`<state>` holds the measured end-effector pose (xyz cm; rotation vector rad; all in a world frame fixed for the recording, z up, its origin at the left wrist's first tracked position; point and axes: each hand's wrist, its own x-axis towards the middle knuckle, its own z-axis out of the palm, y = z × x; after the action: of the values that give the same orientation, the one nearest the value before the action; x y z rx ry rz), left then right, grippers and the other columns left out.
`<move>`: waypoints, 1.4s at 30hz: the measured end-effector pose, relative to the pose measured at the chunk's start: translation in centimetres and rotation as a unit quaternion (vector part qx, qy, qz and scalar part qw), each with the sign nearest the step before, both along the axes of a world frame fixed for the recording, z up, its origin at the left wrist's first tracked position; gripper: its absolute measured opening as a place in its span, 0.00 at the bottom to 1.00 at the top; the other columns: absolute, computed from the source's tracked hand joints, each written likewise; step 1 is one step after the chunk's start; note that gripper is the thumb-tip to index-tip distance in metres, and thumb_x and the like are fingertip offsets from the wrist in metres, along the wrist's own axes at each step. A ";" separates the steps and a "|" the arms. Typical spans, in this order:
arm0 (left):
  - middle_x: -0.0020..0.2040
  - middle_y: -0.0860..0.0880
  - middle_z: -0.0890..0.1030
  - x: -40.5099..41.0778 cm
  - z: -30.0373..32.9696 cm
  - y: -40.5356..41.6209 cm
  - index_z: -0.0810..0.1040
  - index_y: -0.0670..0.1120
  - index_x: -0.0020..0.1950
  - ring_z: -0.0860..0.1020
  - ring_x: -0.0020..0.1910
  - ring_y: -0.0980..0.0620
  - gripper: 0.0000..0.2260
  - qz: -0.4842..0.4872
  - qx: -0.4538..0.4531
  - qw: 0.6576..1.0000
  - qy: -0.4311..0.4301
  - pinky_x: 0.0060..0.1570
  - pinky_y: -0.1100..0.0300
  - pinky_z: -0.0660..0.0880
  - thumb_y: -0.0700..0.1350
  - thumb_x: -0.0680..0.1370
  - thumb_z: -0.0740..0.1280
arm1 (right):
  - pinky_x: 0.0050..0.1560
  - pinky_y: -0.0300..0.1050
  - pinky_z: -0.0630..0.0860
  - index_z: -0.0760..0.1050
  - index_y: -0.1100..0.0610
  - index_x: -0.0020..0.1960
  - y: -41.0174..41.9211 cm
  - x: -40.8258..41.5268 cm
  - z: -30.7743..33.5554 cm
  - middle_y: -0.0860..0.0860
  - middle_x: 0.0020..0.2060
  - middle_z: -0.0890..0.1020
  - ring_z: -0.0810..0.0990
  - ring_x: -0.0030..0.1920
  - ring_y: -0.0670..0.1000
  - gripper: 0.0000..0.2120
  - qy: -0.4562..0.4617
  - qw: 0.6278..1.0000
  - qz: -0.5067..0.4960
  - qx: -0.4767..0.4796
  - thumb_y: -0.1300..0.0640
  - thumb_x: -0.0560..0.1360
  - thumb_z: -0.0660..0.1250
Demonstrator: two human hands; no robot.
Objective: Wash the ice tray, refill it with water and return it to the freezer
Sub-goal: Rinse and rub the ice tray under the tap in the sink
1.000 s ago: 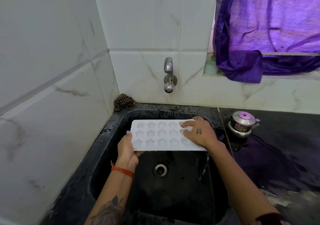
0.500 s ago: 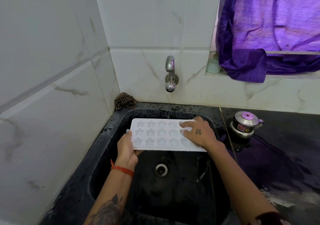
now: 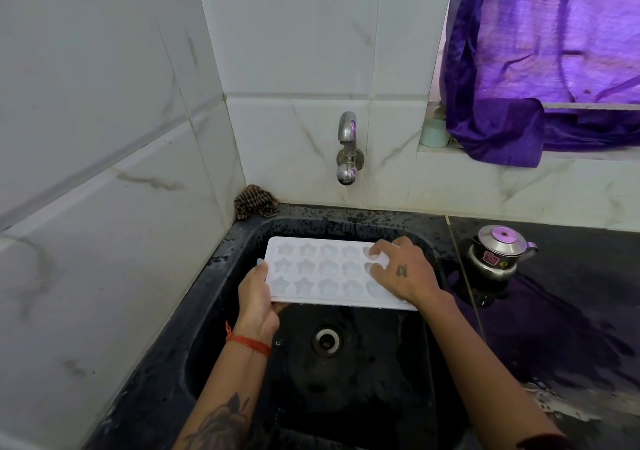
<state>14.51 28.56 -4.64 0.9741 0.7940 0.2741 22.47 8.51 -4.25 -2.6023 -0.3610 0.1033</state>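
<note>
- We are holding the tray over the sink, toward its back wall, cups facing up and roughly level.
- Our left hand is gripping the tray's left end, thumb on top near the edge and fingers curled underneath.
- Our right hand is resting on the tray's right end, with its fingers spread and bent, their tips pressing into the cups as if rubbing them clean.
- The tap is sitting on the back wall above the tray, and we are seeing no stream coming from it.
- We are judging this as the washing step: the sink rim and the counter at the right are looking wet, but we cannot tell whether the cups are holding water.
- Refilling is looking not yet done, and the freezer is not showing anywhere here, so the return is left too.
- A kettle is standing on the counter just beside the sink's right edge, well apart from the tray.
</note>
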 end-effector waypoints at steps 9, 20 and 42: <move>0.42 0.47 0.79 0.2 0.2 -0.4 0.72 0.44 0.56 0.78 0.40 0.48 0.08 -0.002 -0.013 1.000 -0.002 0.43 0.49 0.76 0.47 0.82 0.58 | 0.71 0.58 0.57 0.72 0.43 0.62 0.3 0.3 0.7 0.54 0.74 0.60 0.55 0.74 0.58 0.15 -0.022 0.998 0.039 0.048 0.51 0.76 0.62; 0.42 0.46 0.79 0.7 0.6 -0.4 0.73 0.44 0.57 0.78 0.40 0.47 0.09 -0.003 -0.022 1.000 -0.008 0.39 0.50 0.77 0.47 0.82 0.58 | 0.72 0.65 0.38 0.67 0.37 0.68 1.4 0.5 0.7 0.48 0.78 0.46 0.42 0.77 0.54 0.23 0.028 0.995 0.072 -0.057 0.35 0.78 0.45; 0.49 0.43 0.79 0.5 0.6 -0.8 0.74 0.43 0.58 0.78 0.41 0.47 0.10 -0.013 -0.019 1.000 -0.001 0.40 0.49 0.77 0.46 0.82 0.58 | 0.72 0.65 0.46 0.70 0.34 0.63 0.5 0.2 1.0 0.49 0.78 0.50 0.48 0.77 0.57 0.21 0.052 0.993 0.090 -0.054 0.30 0.72 0.55</move>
<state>15.01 27.77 -4.02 0.9481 0.7819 0.2377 22.71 8.99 -3.24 -2.6532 -0.5670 0.3282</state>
